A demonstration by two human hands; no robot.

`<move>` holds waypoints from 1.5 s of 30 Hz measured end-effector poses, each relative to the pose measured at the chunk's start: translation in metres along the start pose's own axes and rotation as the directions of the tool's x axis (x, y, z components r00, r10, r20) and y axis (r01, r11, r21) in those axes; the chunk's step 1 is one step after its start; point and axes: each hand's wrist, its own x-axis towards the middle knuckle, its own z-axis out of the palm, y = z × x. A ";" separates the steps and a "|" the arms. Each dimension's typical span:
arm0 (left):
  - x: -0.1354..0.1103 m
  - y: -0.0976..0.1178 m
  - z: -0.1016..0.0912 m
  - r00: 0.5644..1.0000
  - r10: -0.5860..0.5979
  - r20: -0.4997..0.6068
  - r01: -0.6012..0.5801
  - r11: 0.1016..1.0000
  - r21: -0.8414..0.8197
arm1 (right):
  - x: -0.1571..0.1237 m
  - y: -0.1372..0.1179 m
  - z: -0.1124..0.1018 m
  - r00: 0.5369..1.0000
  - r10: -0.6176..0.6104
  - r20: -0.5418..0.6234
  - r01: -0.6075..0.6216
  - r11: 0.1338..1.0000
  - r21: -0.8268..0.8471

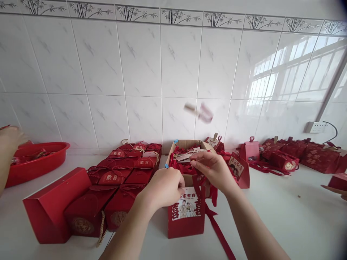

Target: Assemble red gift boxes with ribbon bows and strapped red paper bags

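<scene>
A red gift box (185,228) stands upright on the white table in front of me, with a printed card (187,208) showing a bridal couple on its front. My left hand (164,186) is closed at the box's upper left edge, its fingertips at the card's top corner; the far fingers are hidden. Just above the box, my right hand (213,168) pinches a red ribbon, partly hidden by the fingers. A long ribbon tail (221,234) trails over the table to the right. Right behind both hands sits an open cardboard carton (206,145) holding ribbons and cards.
Rows of red boxes (111,177) fill the left, beside a plain red box (58,206). Another person's arm (9,144) is over a red basin (54,159); another hand (337,189) shows far right. Several finished-looking red bags (320,159) line the wall. A blurred object (200,112) is in mid-air.
</scene>
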 end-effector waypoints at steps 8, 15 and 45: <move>0.003 -0.004 0.003 1.000 -0.020 0.010 0.020 1.000 -0.006 | -0.002 0.005 0.017 0.813 -0.507 -0.288 0.361 0.825 -0.434; 0.002 -0.004 0.002 0.999 -0.031 0.015 0.032 0.999 -0.030 | -0.004 0.011 0.035 0.877 -0.382 -0.292 0.299 0.908 -0.292; -0.006 -0.043 -0.018 0.989 -0.094 -0.111 0.075 0.984 -0.161 | -0.008 0.037 0.059 0.985 -0.147 0.090 0.164 0.960 -0.226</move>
